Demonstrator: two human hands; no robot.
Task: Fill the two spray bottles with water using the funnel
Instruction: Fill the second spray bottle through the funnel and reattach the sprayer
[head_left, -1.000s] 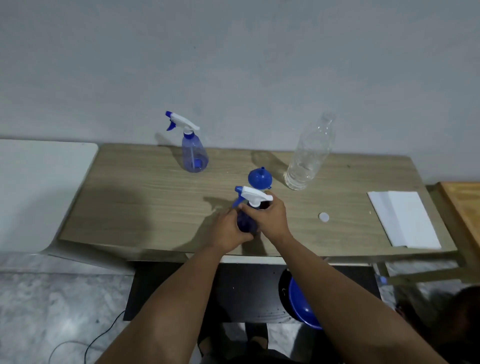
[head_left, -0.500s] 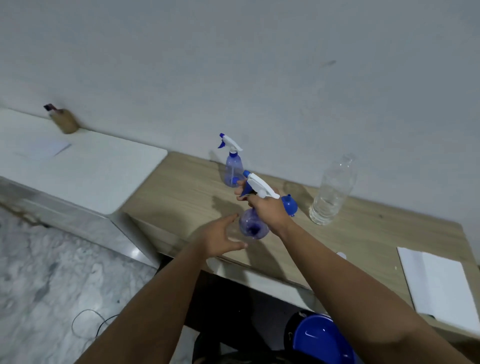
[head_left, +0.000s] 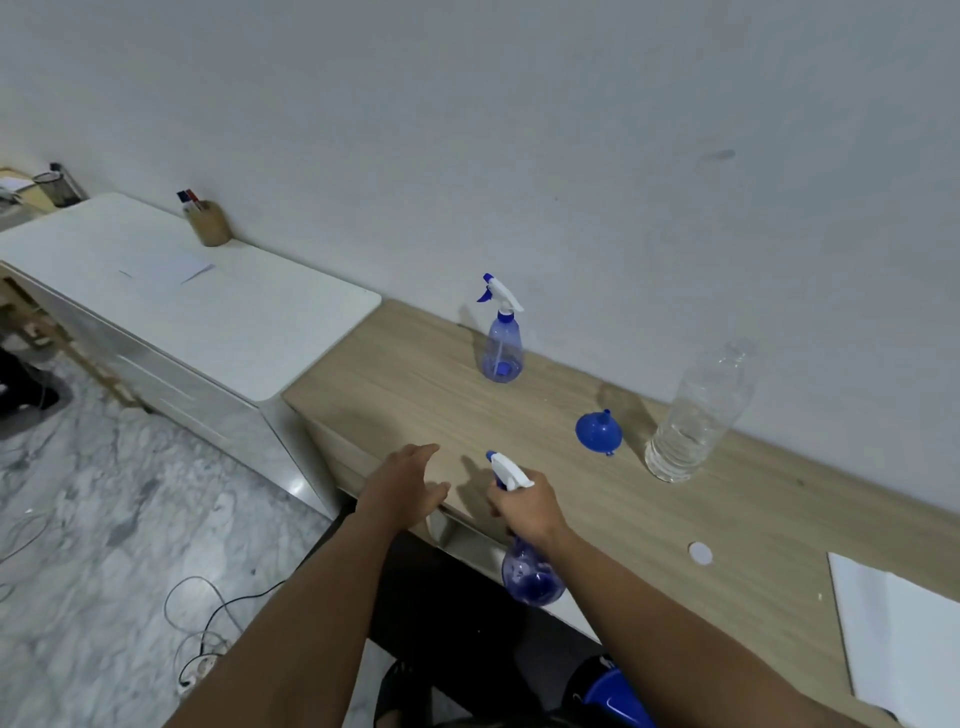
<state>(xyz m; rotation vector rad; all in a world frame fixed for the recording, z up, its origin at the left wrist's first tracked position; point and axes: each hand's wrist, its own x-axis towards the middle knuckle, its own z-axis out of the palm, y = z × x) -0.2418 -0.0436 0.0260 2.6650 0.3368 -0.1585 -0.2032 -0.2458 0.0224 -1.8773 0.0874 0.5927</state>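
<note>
Your right hand (head_left: 527, 512) grips the near spray bottle (head_left: 530, 571) by its neck, off the counter (head_left: 727, 519) edge; left hand (head_left: 408, 480) fingers relaxed, empty. It likely feels light, thin-walled, slick; keep hold at the neck.

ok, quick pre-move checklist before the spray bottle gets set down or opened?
1. Grip: right hand holds the spray bottle by the neck, under the trigger. ok.
2. Support: that bottle hangs off the front edge of the wooden table, nothing beneath it. not ok.
3. Left hand open and holding nothing, ready to steady the bottle. ok.
4. Funnel on the table, wide end down, not in any bottle. not ok for pouring.
5. Water bottle upright, uncapped, a little water at the bottom. ok.
6. Second spray bottle upright by the wall, sprayer on; water level: cannot tell.
</note>
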